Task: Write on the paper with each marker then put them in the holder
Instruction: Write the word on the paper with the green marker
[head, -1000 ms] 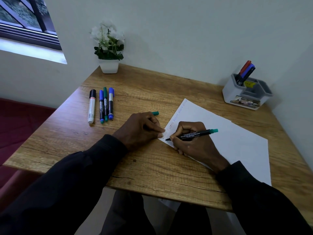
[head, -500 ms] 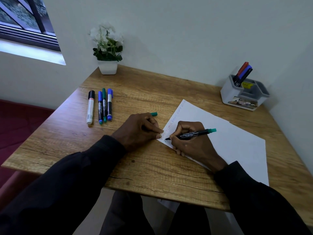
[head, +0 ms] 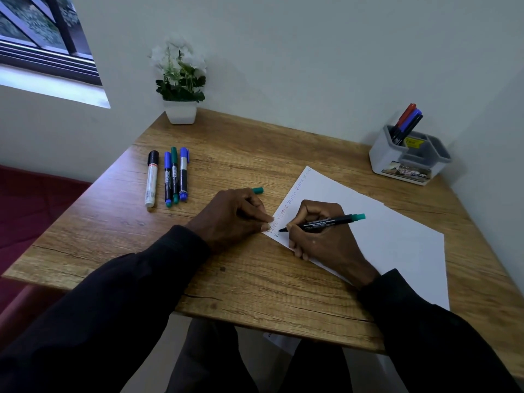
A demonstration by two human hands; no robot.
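My right hand (head: 323, 239) grips a black marker with a green end (head: 326, 222), its tip touching the white paper (head: 397, 236) near the paper's left corner, under a line of coloured writing. My left hand (head: 229, 217) is closed around the green cap (head: 257, 190) and its fingertips press on the paper's corner. Several capped markers (head: 170, 177) lie side by side on the table at the left: one white with a black cap, two blue, one green. The grey holder (head: 408, 157) at the back right holds three markers, red, blue and black.
A white pot with a flowering plant (head: 181, 80) stands at the back of the wooden table (head: 255, 279) against the wall. The wall closes in on the right beside the holder. A window is at the upper left.
The marker tip has crept slightly along the paper's second line, with a first letter showing. The left hand stays on the paper's corner. The view has shifted a little.
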